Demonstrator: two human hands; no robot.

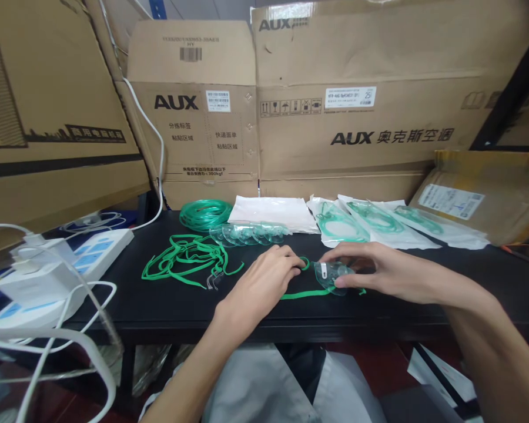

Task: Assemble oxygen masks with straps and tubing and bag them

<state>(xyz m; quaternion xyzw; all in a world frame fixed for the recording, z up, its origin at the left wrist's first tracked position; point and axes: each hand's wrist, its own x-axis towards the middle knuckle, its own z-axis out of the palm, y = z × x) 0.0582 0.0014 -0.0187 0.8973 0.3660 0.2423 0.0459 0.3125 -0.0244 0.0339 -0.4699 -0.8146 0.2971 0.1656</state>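
A clear green-tinted mask with a metal nose strip lies near the front of the black table, and my right hand grips it between thumb and fingers. My left hand is just left of it, fingers curled down beside a small loop of green cord; what its fingertips hold, if anything, is hidden. A flat green strap runs left from under the mask. To the left lie a tangle of green straps and several metal strips. Behind them sits a row of clear masks.
Coiled green tubing, a stack of white pouches and several filled pouches line the table's back. Cardboard boxes stand behind. White power strips with cables are at the left, and a carton is at the right.
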